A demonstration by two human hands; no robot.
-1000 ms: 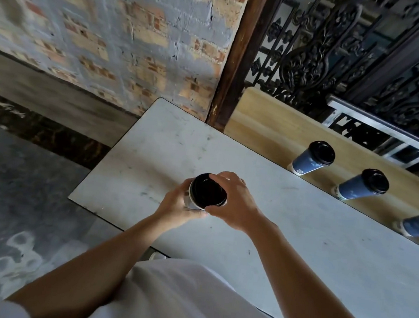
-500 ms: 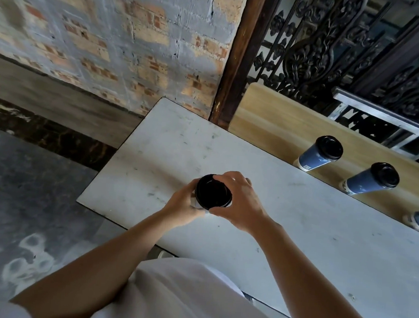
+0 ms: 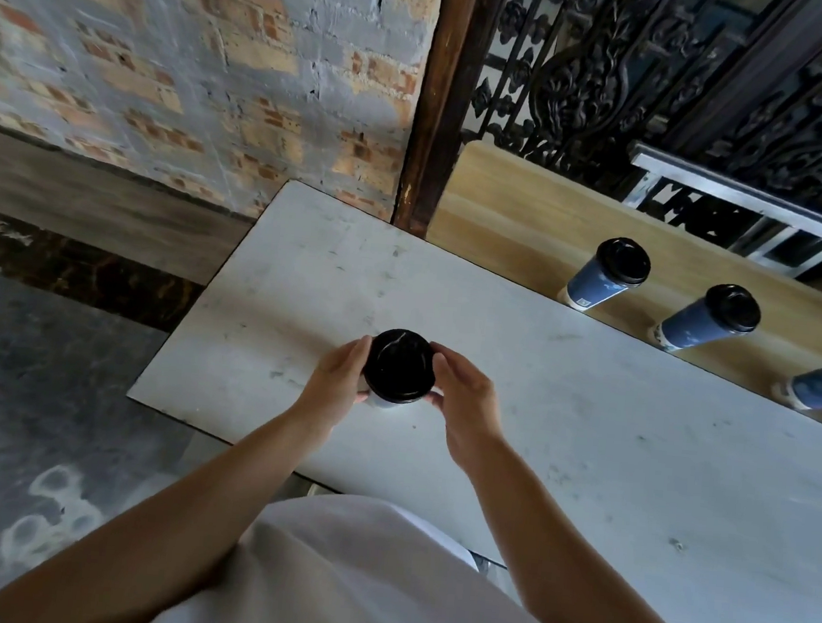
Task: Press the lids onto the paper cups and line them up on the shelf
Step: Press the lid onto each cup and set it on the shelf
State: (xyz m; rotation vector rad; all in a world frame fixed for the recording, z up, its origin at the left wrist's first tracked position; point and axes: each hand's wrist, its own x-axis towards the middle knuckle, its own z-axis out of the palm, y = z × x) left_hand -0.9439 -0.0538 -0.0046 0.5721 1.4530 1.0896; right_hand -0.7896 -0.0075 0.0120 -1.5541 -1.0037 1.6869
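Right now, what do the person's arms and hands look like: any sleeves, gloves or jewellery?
The left forearm and right forearm are bare along all their visible length, with no sleeve covering them. The left hand and right hand are ungloved, and no watch, bracelet or ring shows from this side. The only clothing in view is a plain white top.

A person's plain white garment fills the lower middle of the view. Its cloth is smooth and matte, with a few broad, shallow folds and a rounded far outline. Two slim forearms show on either side of it, the left forearm and the right forearm, both uncovered along all their visible length. The left grip and the right grip are bare hands.
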